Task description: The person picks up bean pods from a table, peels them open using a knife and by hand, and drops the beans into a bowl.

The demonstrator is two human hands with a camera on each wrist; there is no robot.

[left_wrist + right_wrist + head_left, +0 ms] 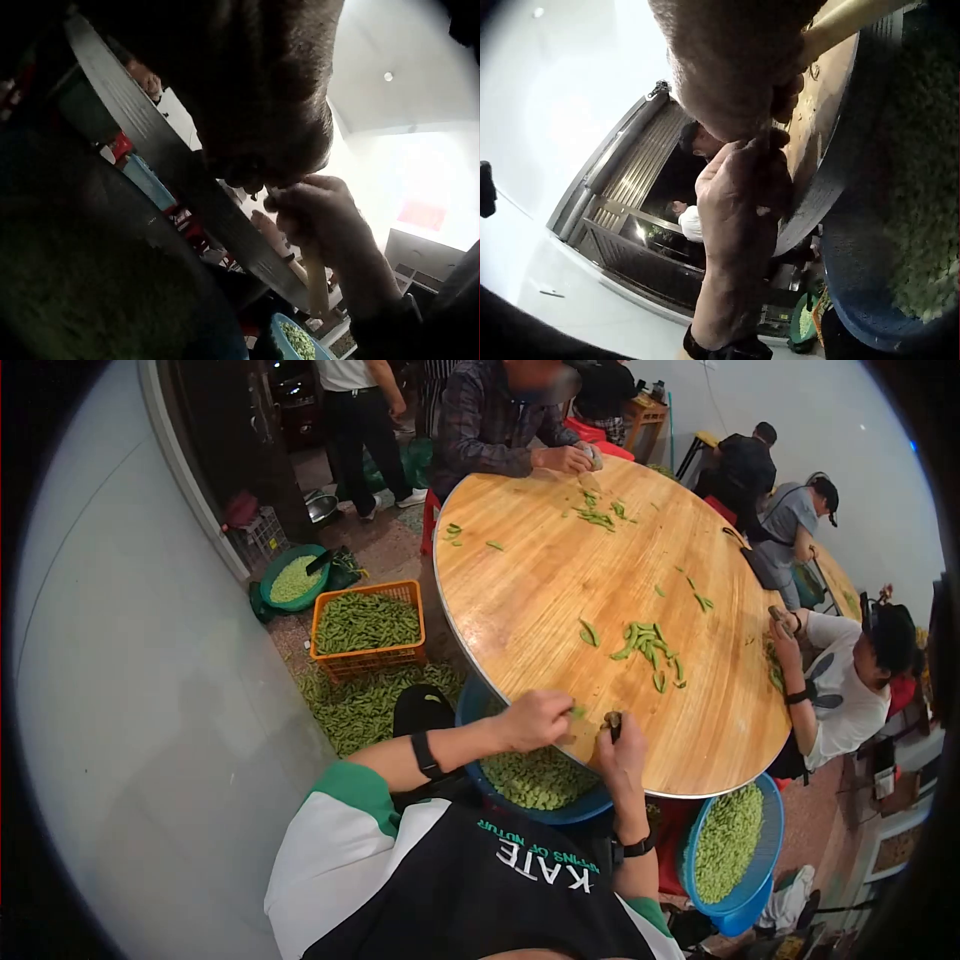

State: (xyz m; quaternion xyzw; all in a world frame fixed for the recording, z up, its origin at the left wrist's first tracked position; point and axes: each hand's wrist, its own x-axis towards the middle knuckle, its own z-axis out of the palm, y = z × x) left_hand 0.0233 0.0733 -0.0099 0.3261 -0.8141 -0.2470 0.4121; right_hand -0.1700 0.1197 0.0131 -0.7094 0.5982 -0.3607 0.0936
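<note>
At the near edge of the round wooden table (pixel 560 590), the left hand (pixel 538 722) pinches a blurred green pod (pixel 577 713). Just right of it, the right hand (pixel 622 752) curls round a dark-ended tool (pixel 612 722). A pale, stick-like handle (pixel 318 285) hangs below the right hand (pixel 322 217) in the left wrist view, and the left hand (pixel 262 105) is close and dark. The right wrist view has the right hand (pixel 720 67) against the left hand (pixel 739 202); their fingertips hide whatever lies between. Loose green pods (pixel 648 644) lie beyond both hands.
Below the table edge sits a blue tub (pixel 590 803) of shelled beans, with another blue basket (pixel 770 840) at right. An orange crate (pixel 368 652) of pods stands on the floor at left, beside heaped pods (pixel 375 715). Other people sit around the table.
</note>
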